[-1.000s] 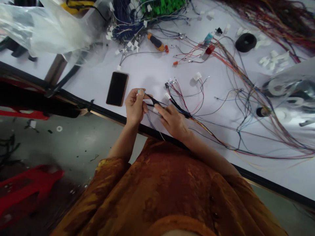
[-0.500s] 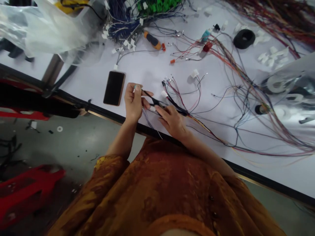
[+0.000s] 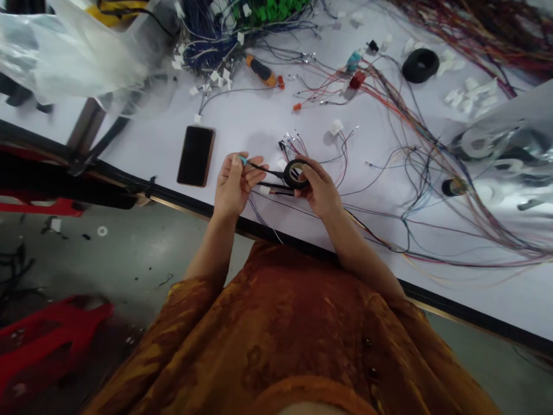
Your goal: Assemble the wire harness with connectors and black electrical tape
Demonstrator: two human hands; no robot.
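Between thumb and finger, my left hand (image 3: 233, 183) pinches a small light-blue connector (image 3: 242, 160) at the end of a dark wire. My right hand (image 3: 320, 187) is closed on a roll of black tape (image 3: 296, 174), its ring facing up. A dark strip or taped wire (image 3: 270, 171) runs between the connector and the roll. Just below it lies a white connector (image 3: 265, 189) on black-sleeved wires. Thin loose wires (image 3: 263, 216) hang from below my left hand over the table edge. Behind the roll, stripped wire ends (image 3: 294, 138) fan out.
A phone (image 3: 196, 155) lies left of my hands. Farther back are an orange-and-black screwdriver (image 3: 262, 70), a second black tape roll (image 3: 420, 65) and a bundle of blue wires (image 3: 207, 40). Long wires (image 3: 406, 104) cross the right side. A plastic bag (image 3: 78, 52) sits back left.
My right hand has moved slightly right and up, and the tape roll now shows in it. My left hand keeps its pinch on the connector. The whole view has shifted a little.
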